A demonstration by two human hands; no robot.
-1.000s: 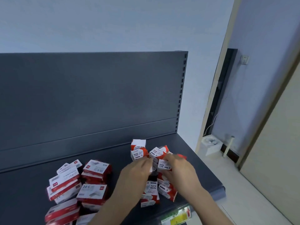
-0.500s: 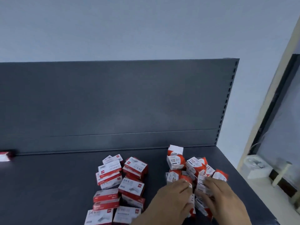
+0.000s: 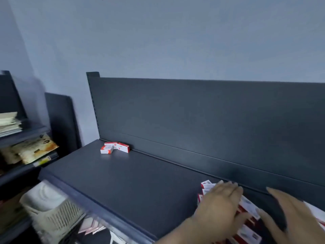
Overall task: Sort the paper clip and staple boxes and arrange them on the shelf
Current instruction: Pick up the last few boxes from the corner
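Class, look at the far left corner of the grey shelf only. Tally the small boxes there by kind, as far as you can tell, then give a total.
Red-and-white boxes, kind unreadable through blur: 3
Total: 3

Red-and-white boxes (image 3: 115,147); dark grey shelf (image 3: 140,180); pale blue wall (image 3: 158,41).

Matt dark shelf (image 3: 133,182) (metal-looking), glossy card boxes (image 3: 115,147)

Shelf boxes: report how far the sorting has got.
Done: a few boxes sit at the shelf's far left by the back panel. In hand: the left hand rests on the pile; the right hand hovers open. Left: most of the pile, unsorted.
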